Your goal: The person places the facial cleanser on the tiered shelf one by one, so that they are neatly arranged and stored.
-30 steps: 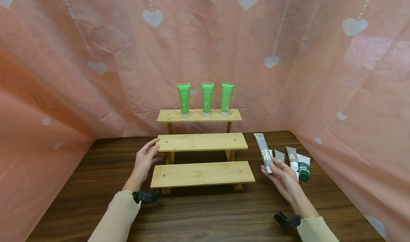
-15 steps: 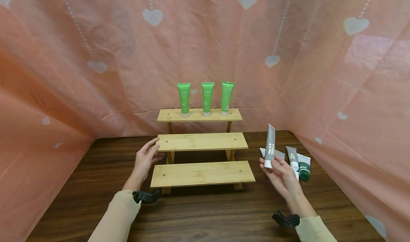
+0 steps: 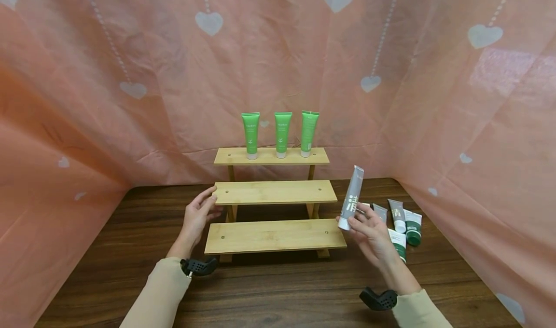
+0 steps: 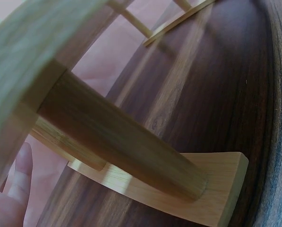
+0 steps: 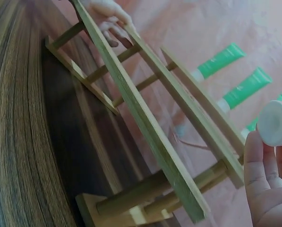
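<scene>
My right hand [image 3: 371, 234] holds a grey squeeze tube [image 3: 352, 195] near its white cap, between thumb and fingers. The tube leans with its crimped end up, beside the right end of a three-tier wooden display stand [image 3: 273, 236]. In the right wrist view, the tube's white cap [image 5: 276, 124] shows above the fingers. My left hand [image 3: 198, 217] grips the left end of the stand's middle shelf [image 3: 273, 193]. Only part of that hand appears in the left wrist view, beyond the shelf and its round leg [image 4: 126, 137].
Three green tubes [image 3: 282, 132] stand on their caps along the top shelf [image 3: 265, 160]. To the right on the dark wooden table [image 3: 278, 294] lie grey tubes [image 3: 397, 216] and white-and-green tubes [image 3: 413, 227]. A pink curtain with hearts [image 3: 278, 53] surrounds the table.
The right hand has turned the grey tube from leaning left to leaning right, and moved it left toward the stand. A white-and-green tube behind the hand now shows more. The left hand stays put.
</scene>
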Tool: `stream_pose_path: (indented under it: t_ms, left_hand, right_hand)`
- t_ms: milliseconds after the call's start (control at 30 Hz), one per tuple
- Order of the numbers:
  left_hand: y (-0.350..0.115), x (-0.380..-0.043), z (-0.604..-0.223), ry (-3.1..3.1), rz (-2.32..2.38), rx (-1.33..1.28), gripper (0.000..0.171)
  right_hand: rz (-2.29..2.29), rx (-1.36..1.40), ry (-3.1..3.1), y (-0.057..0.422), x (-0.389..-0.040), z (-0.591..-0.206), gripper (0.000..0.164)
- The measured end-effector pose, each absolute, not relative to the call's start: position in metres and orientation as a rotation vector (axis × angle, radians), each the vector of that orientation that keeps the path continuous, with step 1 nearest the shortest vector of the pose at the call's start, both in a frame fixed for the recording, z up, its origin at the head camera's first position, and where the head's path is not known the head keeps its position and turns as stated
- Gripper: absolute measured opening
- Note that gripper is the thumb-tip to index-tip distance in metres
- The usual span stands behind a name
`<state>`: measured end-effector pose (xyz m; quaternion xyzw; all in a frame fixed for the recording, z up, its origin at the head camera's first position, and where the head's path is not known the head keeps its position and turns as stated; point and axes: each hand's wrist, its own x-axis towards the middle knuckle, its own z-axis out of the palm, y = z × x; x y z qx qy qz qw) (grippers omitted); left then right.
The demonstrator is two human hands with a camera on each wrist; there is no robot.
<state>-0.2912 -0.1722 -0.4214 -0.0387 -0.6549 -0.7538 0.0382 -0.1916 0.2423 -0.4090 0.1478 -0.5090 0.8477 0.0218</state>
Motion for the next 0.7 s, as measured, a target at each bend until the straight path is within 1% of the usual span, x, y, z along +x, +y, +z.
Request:
stream_pose_path:
  t_ms: [267, 533, 700]
  left_hand:
    - [-0.176, -0.303, -0.436, -1.987, -2.31, -0.113, 0.045]
    - [-0.176, -0.305, -0.439, -1.975, -2.29, -0.124, 0.046]
    - [-0.175, -0.305, -0.44, -1.973, -2.294, -0.121, 0.046]
  right_hand:
    - [2.663, 0.453, -1.588, 0.222, -0.196, -0.402, 0.045]
    - [2.66, 0.444, -1.643, 0.2, -0.2, -0.396, 0.044]
    - [2.685, 0.487, -1.63, 0.187, -0.206, -0.393, 0.044]
